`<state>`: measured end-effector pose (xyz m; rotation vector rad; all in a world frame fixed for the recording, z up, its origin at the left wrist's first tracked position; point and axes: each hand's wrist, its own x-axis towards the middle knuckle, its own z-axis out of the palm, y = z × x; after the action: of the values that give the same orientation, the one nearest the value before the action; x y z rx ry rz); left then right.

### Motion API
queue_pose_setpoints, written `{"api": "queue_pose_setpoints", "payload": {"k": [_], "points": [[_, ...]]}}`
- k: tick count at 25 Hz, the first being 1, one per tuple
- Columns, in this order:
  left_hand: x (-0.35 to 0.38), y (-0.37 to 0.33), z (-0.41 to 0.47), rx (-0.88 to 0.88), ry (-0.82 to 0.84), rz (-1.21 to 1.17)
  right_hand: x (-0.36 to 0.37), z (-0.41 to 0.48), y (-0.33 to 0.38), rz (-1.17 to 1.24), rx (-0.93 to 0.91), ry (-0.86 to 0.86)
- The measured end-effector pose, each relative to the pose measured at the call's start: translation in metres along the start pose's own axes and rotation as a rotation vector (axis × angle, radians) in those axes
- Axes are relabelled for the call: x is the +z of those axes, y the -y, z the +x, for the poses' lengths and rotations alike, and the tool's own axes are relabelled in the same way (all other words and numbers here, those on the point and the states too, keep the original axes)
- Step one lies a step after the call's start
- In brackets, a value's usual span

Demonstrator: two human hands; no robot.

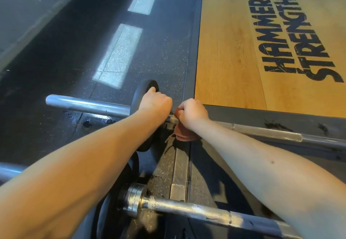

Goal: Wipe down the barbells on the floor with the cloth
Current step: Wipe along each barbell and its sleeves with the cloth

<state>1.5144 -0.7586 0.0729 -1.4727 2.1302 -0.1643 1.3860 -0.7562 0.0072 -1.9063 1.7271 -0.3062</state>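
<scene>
Two barbells lie on the gym floor. The far barbell [265, 133] runs left to right, with a black plate [145, 93] on its sleeve [86, 105]. My left hand [156, 102] grips the top of that plate. Just to its right, my right hand [193, 113] holds a reddish-brown cloth [182, 136] wrapped round the far barbell's shaft beside the plate. Part of the cloth hangs below the bar. The near barbell [196, 210] lies closer to me, its collar and black plate partly hidden under my left forearm.
A wooden lifting platform [234, 51] with black lettering sits at the upper right, edged by a dark metal frame [192, 42]. Speckled black rubber flooring [65, 61] with bright light patches spreads to the left. A grey wall base runs along the upper left.
</scene>
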Motion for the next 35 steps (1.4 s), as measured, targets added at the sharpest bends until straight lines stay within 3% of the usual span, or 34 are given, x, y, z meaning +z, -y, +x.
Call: {"api": "queue_pose_setpoints", "payload": {"k": [4,8,10,13,17,19,22,26,27,29,32,33,35], "points": [[0.002,0.001,-0.002,0.026,0.013,0.012,-0.003,-0.059,-0.034,-0.051,-0.308,-0.017],[0.003,-0.001,-0.004,0.022,-0.014,0.023,-0.012,-0.018,-0.027,-0.047,-0.07,-0.016],[0.005,-0.003,-0.006,0.013,-0.015,0.028,-0.013,-0.033,-0.039,-0.023,-0.129,-0.04],[0.011,-0.003,-0.011,-0.005,-0.029,0.055,-0.045,-0.079,-0.114,0.043,-0.116,-0.15],[0.014,-0.014,-0.011,-0.04,-0.085,0.01,-0.065,-0.094,-0.148,0.093,0.168,-0.344],[0.007,-0.039,-0.009,-0.028,-0.143,-0.193,-0.042,-0.087,-0.119,0.167,0.205,-0.357],[-0.005,-0.094,-0.016,-0.051,-0.195,-0.742,-0.027,-0.087,-0.095,0.34,0.076,-0.327],[-0.019,-0.14,-0.022,-0.139,0.068,-1.753,-0.062,-0.102,-0.103,0.799,0.147,-0.269],[-0.019,-0.147,-0.021,-0.138,0.115,-1.892,-0.068,-0.109,-0.106,0.939,0.128,-0.221],[-0.019,-0.159,-0.017,-0.12,0.101,-1.901,-0.075,-0.121,-0.116,1.102,0.103,-0.108],[-0.024,-0.176,-0.012,-0.121,0.004,-1.709,-0.079,-0.132,-0.141,1.0,0.086,0.03],[-0.03,-0.182,-0.009,-0.136,-0.04,-1.659,-0.084,-0.136,-0.154,0.889,0.099,0.016],[-0.048,-0.195,0.001,-0.182,-0.211,-1.557,-0.096,-0.142,-0.189,0.537,0.182,-0.253]]}}
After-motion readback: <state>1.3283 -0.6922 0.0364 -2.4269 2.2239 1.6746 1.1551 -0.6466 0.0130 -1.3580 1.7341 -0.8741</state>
